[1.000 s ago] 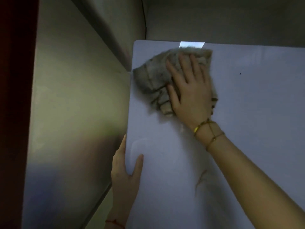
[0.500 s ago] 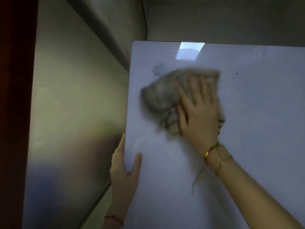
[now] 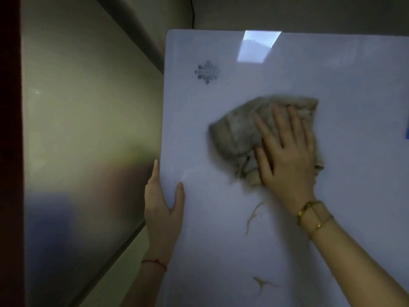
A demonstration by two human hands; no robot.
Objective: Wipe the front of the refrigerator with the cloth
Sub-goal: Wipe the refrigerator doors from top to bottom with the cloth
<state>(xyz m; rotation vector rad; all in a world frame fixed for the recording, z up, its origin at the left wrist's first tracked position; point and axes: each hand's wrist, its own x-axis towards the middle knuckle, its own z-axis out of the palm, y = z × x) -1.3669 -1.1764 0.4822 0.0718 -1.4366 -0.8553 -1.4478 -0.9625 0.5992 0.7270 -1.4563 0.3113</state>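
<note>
While the right hand (image 3: pixel 287 156) lies flat with its fingers spread, it presses a crumpled grey-beige cloth (image 3: pixel 241 129) against the glossy white front of the refrigerator door (image 3: pixel 221 240) — the palm and fingers cover the cloth's right part, and the rest bunches out to the left and above the fingertips. The hand is not closed round the cloth; it pins it to the door with an open palm. A loose frayed thread (image 3: pixel 252 218) hangs from the cloth below the wrist, and its faint reflection shows lower on the panel. Two thin gold bangles (image 3: pixel 309 213) circle the right wrist.

The left hand (image 3: pixel 162 202) grips the door's left edge — thumb on the white front, fingers wrapped round the side out of sight. A red string bracelet (image 3: pixel 155 262) sits on that wrist.

Above and to the left of the cloth, a pale grey snowflake-shaped logo (image 3: pixel 207 72) with partly legible lettering is printed near the door's upper left corner. A bright rectangular reflection of a window (image 3: pixel 256 46) lies at the top edge. Left of the door stands a brushed metal panel (image 3: pixel 84 140), dimly lit.
</note>
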